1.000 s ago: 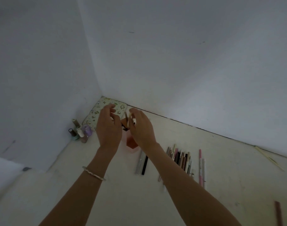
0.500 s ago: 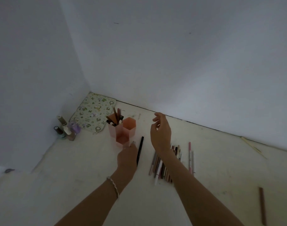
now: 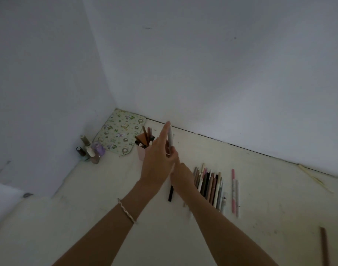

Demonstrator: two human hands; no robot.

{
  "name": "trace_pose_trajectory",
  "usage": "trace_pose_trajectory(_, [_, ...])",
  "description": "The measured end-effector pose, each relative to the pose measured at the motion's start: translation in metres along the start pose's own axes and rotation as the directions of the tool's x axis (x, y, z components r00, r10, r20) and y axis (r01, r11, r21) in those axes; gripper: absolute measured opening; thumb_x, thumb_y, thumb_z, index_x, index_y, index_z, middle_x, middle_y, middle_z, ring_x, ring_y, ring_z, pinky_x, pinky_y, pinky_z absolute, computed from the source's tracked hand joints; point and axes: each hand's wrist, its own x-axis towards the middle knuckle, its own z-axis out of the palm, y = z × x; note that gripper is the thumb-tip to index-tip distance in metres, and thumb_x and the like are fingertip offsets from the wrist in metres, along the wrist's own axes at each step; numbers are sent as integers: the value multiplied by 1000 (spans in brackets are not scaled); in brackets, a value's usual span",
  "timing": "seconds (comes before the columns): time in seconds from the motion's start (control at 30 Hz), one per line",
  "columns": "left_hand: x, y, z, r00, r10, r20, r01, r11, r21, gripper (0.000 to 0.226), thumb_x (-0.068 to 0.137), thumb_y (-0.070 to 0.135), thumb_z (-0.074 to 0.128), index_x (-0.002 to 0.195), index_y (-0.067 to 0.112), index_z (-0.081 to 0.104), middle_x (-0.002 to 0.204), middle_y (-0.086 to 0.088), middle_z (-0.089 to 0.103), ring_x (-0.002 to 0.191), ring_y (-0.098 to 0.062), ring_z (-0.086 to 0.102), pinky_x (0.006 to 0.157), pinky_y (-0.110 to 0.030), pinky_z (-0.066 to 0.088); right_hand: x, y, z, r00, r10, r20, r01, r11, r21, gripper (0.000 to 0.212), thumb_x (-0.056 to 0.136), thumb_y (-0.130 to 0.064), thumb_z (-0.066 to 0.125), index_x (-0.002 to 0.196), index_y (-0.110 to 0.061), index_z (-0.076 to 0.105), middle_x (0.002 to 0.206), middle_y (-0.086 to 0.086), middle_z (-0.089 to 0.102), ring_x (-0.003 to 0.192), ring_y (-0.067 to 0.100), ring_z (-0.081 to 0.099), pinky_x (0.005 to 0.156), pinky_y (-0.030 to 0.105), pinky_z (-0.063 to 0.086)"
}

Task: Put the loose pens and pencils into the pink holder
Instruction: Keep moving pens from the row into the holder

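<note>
The pink holder (image 3: 140, 154) stands on the floor near the corner with several pens and pencils (image 3: 145, 138) upright in it; my left hand hides its right side. My left hand (image 3: 156, 160) is raised just right of the holder and grips a grey pen (image 3: 170, 139) that points upward. My right hand (image 3: 181, 174) is low behind it, its fingers hidden by my left hand. A row of loose pens and pencils (image 3: 210, 186) lies right of my right wrist. Also on the floor are a black pen (image 3: 171, 193) and a pink pen (image 3: 233, 189).
A patterned pouch (image 3: 120, 132) lies in the corner behind the holder. Several nail polish bottles (image 3: 89, 150) stand by the left wall. A brown pencil (image 3: 324, 244) lies far right at the bottom, and a thin pale stick (image 3: 316, 179) runs along the right wall.
My left hand took the grey pen from beside the black pen and lifted it toward the holder. My right hand dropped from mid-air down to the near end of the pen row.
</note>
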Motion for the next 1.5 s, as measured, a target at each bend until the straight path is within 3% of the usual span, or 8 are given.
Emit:
trace_pose_trajectory(0.1, [17, -6, -22, 979, -9, -202, -9, 996, -91, 74, 89, 16, 64, 148, 39, 25, 88, 16, 60, 76, 1, 66, 63, -12, 56, 3, -8, -13, 998, 45, -41, -32, 959, 282, 67, 93, -10, 46, 150, -28, 17, 115, 10, 57, 83, 20, 59, 61, 28, 45])
trace_pose_trajectory(0.23, [42, -31, -50, 910, -49, -411, 18, 997, -80, 66, 91, 26, 60, 146, 41, 24, 93, 13, 63, 77, -1, 67, 69, -22, 58, 16, -18, -62, 908, 104, -405, 124, 858, 498, 56, 93, -8, 48, 144, -24, 31, 118, 8, 57, 74, 11, 55, 59, 17, 41])
trace_pose_trajectory(0.43, [34, -58, -39, 972, 43, -232, 23, 961, 274, 35, 98, 19, 55, 131, 25, 48, 93, 2, 70, 80, -18, 66, 69, -31, 52, 14, -66, -109, 647, -3, -762, 603, 613, 509, 47, 96, -11, 51, 139, -23, 35, 96, 1, 59, 84, 4, 57, 77, 14, 49])
trace_pose_trajectory(0.63, [27, -60, -42, 940, 63, -334, 41, 954, 296, 38, 80, -9, 51, 111, 7, 65, 113, -8, 66, 110, -27, 57, 98, -39, 44, 10, -102, -94, 692, -188, -697, 614, 662, 430, 43, 99, -17, 49, 137, -29, 32, 108, 2, 61, 90, 4, 59, 82, 20, 52])
trace_pose_trajectory(0.93, [31, -23, -30, 904, -1, -427, 26, 998, 54, 22, 82, -1, 44, 93, 15, 54, 91, 5, 53, 84, -18, 54, 75, -33, 49, 6, -72, -71, 697, -410, -588, 590, 795, 145, 45, 92, -7, 37, 133, -10, 56, 127, 12, 58, 113, 26, 57, 97, 43, 50])
trace_pose_trajectory(1.1, [-4, -6, 36, 998, -25, -55, 33, 988, 154, 22, 84, 3, 56, 90, 23, 49, 86, 7, 54, 69, -4, 50, 58, -16, 45, 12, -20, -93, 701, -3, -713, 412, 818, 401, 45, 90, 4, 39, 127, -16, 54, 109, 0, 62, 91, 9, 58, 77, 24, 51])
trace_pose_trajectory(1.23, [-46, -18, 99, 888, -279, 364, 82, 878, 472, 22, 98, 20, 45, 119, 16, 48, 113, -3, 56, 96, -17, 58, 83, -30, 52, 6, 24, -106, 724, 131, -677, 296, 827, 477, 39, 90, -2, 38, 120, -20, 56, 99, -7, 62, 78, -1, 55, 67, 5, 38])
trace_pose_trajectory(1.5, [-51, -26, 121, 824, -423, 377, 122, 782, 611, 30, 100, 14, 43, 130, 10, 42, 123, -8, 57, 110, -23, 60, 90, -31, 50, -12, 68, -101, 808, 165, -565, 165, 858, 486, 37, 86, 5, 44, 112, -14, 62, 92, -3, 64, 62, 5, 49, 61, 22, 42])
